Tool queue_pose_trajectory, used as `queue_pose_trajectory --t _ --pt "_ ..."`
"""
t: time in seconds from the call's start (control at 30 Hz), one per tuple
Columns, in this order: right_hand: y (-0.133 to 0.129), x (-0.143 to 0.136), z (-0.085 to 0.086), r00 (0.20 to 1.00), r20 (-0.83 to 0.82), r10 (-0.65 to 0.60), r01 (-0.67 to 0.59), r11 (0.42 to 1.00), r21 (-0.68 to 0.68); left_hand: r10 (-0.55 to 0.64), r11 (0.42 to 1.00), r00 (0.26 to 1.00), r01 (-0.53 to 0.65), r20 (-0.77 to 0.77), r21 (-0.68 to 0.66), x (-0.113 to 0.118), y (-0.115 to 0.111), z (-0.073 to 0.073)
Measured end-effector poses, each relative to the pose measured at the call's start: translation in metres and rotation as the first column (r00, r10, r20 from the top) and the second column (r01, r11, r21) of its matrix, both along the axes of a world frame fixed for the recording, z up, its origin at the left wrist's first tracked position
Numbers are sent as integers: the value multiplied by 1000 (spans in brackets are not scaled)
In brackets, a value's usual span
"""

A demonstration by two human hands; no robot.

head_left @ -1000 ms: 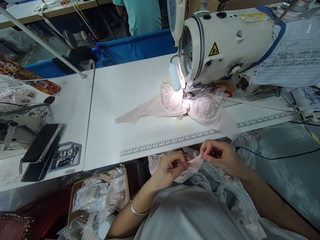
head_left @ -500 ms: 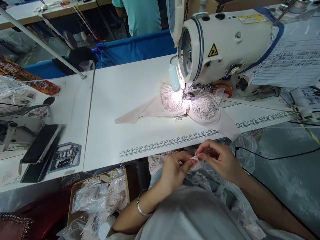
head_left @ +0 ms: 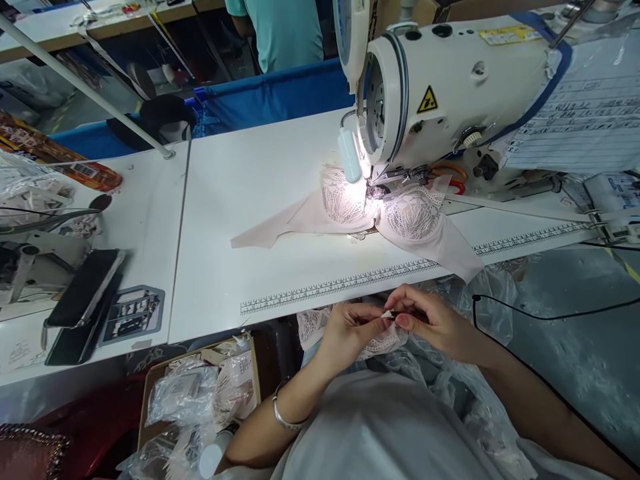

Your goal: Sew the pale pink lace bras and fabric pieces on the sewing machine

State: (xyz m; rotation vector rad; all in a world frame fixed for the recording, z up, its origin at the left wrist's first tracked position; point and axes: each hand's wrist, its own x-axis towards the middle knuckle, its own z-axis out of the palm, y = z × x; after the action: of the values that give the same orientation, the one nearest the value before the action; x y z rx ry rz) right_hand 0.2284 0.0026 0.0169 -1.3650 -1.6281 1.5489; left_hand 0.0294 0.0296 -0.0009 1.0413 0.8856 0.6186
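Note:
In my lap, just below the table edge, lies a pale pink lace bra, partly covered by my hands. My left hand pinches a small edge of it between thumb and fingers. Close against those fingertips is my right hand, closed with thumb and fingers together on a small dark object whose kind I cannot make out. Another pale pink lace bra lies spread on the table under the needle area of the white sewing machine.
A printed ruler runs along the white table. At left lie a phone and an orange-brown packet. Below stands a cardboard box of bagged lace pieces. Clear plastic covers part of my lap. A person sits beyond.
A small dark object now shows at my right fingertips. My right hand has shifted slightly left, and more lace shows beneath my hands. The bra at the machine has not moved.

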Motion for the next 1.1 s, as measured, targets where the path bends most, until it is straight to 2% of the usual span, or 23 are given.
queue_pose_trajectory --t 0.27,0.43,0.5,0.6,0.67,0.73,0.8,0.87,0.9,0.97,1.03,1.1 --pt "1 -15 -3 994 -69 -84 87 995 46 4 999 1000 -3 -30 34 -2 -1 -2" --pt "-1 -2 -16 972 -107 -207 218 971 102 48 999 999 -49 17 20 -3 -1 1" --pt "-3 6 -27 989 -50 -139 144 982 125 83 996 996 -83 16 23 -3 -2 2" --pt "-7 12 -38 985 167 48 -66 993 102 107 994 994 -107 -10 8 -7 -2 3" --pt "-10 12 -37 966 225 126 -158 979 128 87 995 996 -86 -7 51 -12 1 2" --pt "-12 12 -26 969 145 199 -226 952 206 50 979 998 -58 48 193 -19 8 -1" --pt "-14 10 -8 954 -30 298 -277 917 286 -58 945 982 -4 179 327 -23 17 -8" --pt "-17 6 8 883 -229 409 -331 890 315 -296 897 910 160 291 412 -22 24 -18" --pt "-18 3 14 844 -313 435 -344 888 305 -435 845 854 278 286 458 -19 26 -23" --pt "-21 0 21 789 -433 436 -343 897 278 -631 685 764 467 135 559 -15 28 -30" --pt "-20 2 22 775 -456 436 -329 896 298 -652 564 756 536 -60 628 -20 26 -29" --pt "-16 11 19 818 -359 448 -318 874 366 -584 530 791 541 -182 653 -40 21 -21"
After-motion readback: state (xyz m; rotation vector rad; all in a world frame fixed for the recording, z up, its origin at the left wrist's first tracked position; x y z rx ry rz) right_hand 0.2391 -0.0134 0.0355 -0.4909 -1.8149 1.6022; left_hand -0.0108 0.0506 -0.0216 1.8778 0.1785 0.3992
